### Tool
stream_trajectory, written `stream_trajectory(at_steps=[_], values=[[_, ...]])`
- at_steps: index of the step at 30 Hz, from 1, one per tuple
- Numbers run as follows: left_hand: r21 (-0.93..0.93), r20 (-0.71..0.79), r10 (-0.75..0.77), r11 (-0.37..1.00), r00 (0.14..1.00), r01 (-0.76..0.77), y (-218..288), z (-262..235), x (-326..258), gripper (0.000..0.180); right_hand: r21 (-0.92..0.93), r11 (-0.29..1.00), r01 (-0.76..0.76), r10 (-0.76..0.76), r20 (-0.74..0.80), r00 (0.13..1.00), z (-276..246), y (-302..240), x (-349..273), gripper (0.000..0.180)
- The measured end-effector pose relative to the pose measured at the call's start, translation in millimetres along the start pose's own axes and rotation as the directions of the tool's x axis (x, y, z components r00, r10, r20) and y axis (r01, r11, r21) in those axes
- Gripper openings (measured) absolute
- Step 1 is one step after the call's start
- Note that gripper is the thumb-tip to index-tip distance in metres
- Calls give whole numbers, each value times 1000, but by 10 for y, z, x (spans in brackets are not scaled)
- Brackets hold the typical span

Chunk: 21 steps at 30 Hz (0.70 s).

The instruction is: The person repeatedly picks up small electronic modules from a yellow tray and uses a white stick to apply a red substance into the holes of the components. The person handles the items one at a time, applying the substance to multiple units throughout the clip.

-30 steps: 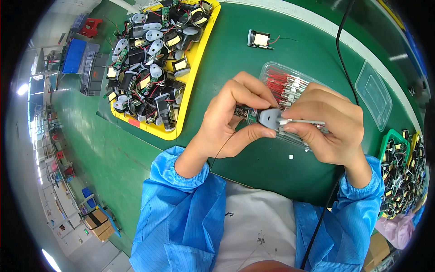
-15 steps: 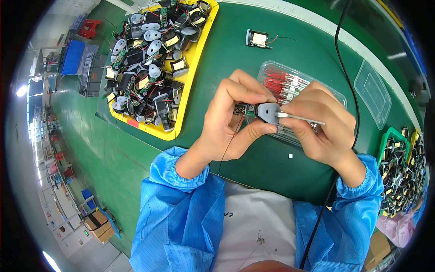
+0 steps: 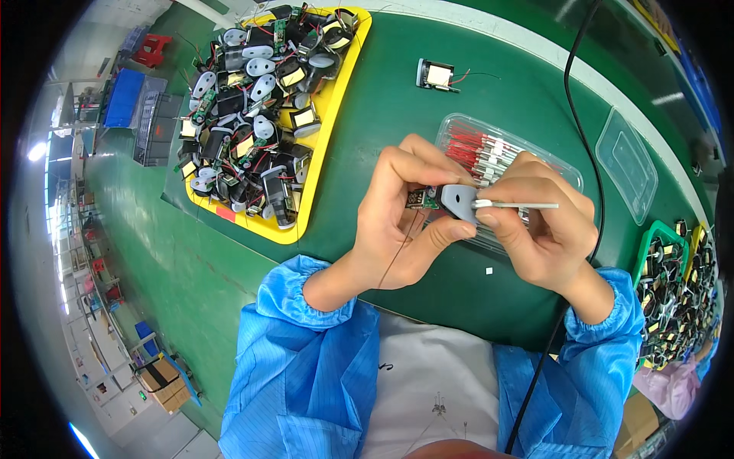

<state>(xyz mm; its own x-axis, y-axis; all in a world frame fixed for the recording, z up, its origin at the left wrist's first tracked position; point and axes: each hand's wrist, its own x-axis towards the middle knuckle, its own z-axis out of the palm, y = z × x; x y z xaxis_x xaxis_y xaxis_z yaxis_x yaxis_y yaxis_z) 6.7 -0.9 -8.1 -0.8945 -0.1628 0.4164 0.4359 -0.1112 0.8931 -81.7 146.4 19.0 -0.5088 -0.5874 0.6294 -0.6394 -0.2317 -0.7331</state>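
Your left hand (image 3: pixel 401 226) is closed, thumb against fingers, on a small electronic unit with a grey oval plastic end (image 3: pixel 459 200), held above the green tabletop (image 3: pixel 382 99). Your right hand (image 3: pixel 547 222) pinches a slim, pale grey, white-tipped stick (image 3: pixel 535 205) at that end, partly covering a clear rectangular plastic box (image 3: pixel 564 172).

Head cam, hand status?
Left hand pinching grey-capped unit. Right hand holding slim pale rod at the unit's edge. Clear box partly covered by hands.
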Motion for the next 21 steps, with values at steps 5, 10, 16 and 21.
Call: stream_trajectory(at_steps=[5,10,16,21], values=[[5,62,5,1000,998,-6,1,-47,17,39,-27,1000,-2,4,45,999,-10,40,12,13],[14,51,-26,1000,998,25,40,-38,39,39,51,988,-146,141,92,986,-99,53,93,14],[56,39,1,998,999,-3,-16,-37,22,40,1,992,-126,125,88,988,-117,52,99,13],[255,81,113,958,990,-130,-80,-81,4,42,-6,986,-166,166,110,980,-107,32,76,10]])
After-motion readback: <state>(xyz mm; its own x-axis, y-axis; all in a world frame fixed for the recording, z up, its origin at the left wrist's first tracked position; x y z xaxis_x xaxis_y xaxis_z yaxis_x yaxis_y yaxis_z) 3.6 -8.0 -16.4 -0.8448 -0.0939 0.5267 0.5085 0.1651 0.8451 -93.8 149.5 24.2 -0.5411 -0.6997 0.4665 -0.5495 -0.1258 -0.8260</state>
